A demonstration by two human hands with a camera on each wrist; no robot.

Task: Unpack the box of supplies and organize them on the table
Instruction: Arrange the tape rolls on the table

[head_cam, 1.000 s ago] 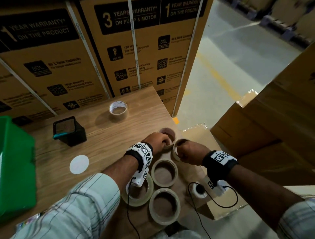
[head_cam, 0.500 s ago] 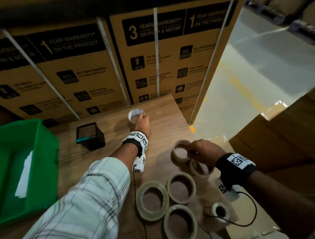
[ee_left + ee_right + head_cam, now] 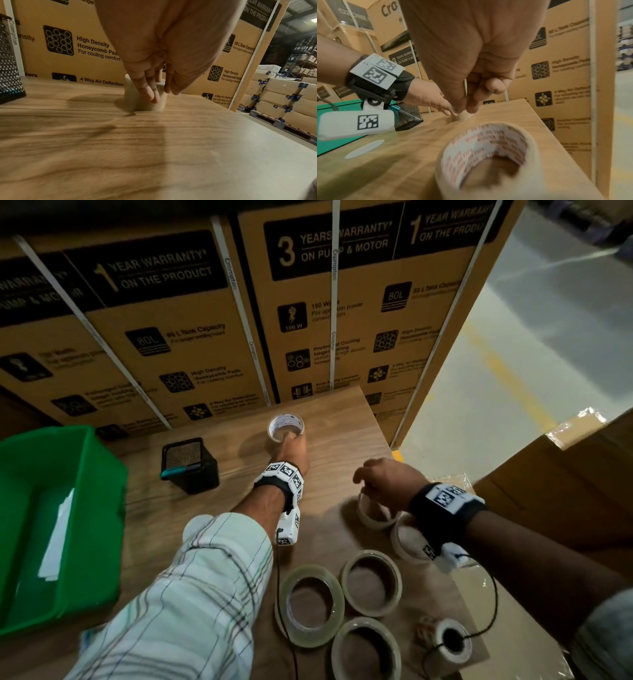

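A tan tape roll stands at the far side of the wooden table. My left hand reaches out to it. In the left wrist view the fingers lie down the roll's near wall with the thumb beside them, gripping it. My right hand hovers above a second tan roll near the table's right edge. In the right wrist view its fingers are curled against the thumb with nothing in them, and that roll lies blurred below the wrist.
Another tan roll lies under my right wrist. Three clear tape rolls and a small white spool sit near me. A black mesh holder and a green bin stand left. Printed cartons wall the back.
My left hand left the right-edge rolls, reached the far roll and has settled its fingers on it. My right hand has come off the roll it held and risen a little.
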